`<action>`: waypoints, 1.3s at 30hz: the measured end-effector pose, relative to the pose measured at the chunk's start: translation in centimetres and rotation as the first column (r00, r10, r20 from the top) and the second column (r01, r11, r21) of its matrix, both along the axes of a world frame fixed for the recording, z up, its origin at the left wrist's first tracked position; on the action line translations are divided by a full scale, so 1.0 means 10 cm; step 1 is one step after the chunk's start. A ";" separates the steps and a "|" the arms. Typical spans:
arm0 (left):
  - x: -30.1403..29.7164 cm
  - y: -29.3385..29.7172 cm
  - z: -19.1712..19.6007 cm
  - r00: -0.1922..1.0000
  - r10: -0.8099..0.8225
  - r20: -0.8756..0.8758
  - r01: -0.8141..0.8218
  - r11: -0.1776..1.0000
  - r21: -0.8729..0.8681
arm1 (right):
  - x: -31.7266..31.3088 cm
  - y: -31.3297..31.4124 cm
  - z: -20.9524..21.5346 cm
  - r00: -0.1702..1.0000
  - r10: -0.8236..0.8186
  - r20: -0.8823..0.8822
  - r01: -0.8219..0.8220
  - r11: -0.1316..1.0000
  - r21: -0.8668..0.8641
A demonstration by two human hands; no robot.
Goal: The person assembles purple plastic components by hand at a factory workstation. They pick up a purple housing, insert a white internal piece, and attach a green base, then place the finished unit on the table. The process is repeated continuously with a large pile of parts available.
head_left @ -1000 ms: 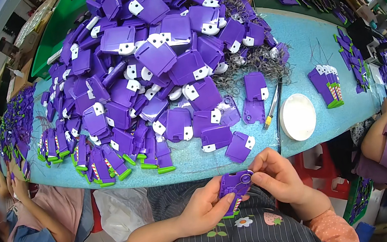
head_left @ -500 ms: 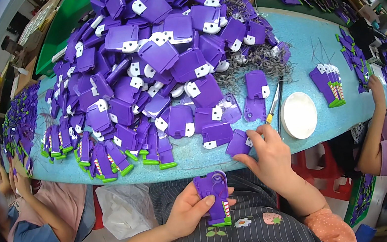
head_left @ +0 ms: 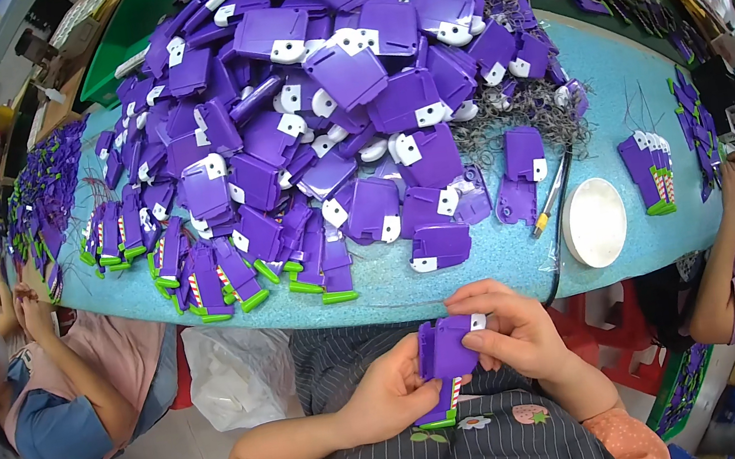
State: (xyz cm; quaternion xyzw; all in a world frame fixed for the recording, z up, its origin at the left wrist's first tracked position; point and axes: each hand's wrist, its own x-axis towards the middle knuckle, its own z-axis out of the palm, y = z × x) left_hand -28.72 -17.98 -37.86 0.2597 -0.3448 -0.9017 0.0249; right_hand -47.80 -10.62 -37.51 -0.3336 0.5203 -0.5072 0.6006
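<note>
Above my apron, my left hand (head_left: pixel 378 397) is closed on a purple plastic leg piece (head_left: pixel 438 403) with a green foot and a red-and-white striped edge. My right hand (head_left: pixel 521 335) pinches a flat purple cover (head_left: pixel 448 348) by its white corner. The cover overlaps the upper part of the leg piece; whether the two are joined I cannot tell. Just beyond my hands, a loose purple cover (head_left: pixel 442 245) lies near the table's front edge. A yellow-tipped tool (head_left: pixel 541 222) rests to the right of it.
A tall heap of purple covers (head_left: pixel 345 76) fills the table's middle. Green-footed leg pieces (head_left: pixel 205 287) lie front left. A white round dish (head_left: pixel 595 224), grey wire tangle (head_left: pixel 522 116) and stacked leg pieces (head_left: pixel 649 171) are on the right. Co-workers (head_left: pixel 99 403) sit at both sides.
My right hand has picked up the cover from the table edge and brought it down onto the leg piece in my left hand. The view has shifted slightly.
</note>
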 end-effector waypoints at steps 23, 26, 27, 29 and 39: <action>-0.05 -0.03 0.09 0.999 -0.025 -0.048 -0.005 0.844 -0.537 | 0.15 0.08 -0.08 0.750 -0.196 0.632 0.087 0.976 0.200; -0.02 -0.01 0.01 0.999 0.004 -0.053 -0.032 0.841 -0.539 | 0.19 0.04 -0.07 0.806 -0.189 0.561 0.107 0.979 0.175; -0.01 -0.01 -0.03 0.998 0.015 -0.054 -0.042 0.841 -0.539 | 0.21 0.06 -0.08 0.862 -0.174 0.476 0.123 0.983 0.135; 0.01 -0.06 -0.09 0.999 -0.026 -0.018 0.012 0.843 -0.537 | 0.23 0.05 -0.08 0.942 -0.168 0.290 0.168 0.986 0.024; -0.18 -0.36 0.14 0.988 -0.151 -0.015 0.084 0.625 -0.776 | 0.12 0.09 -0.04 0.940 -0.177 -0.290 0.106 0.964 -0.243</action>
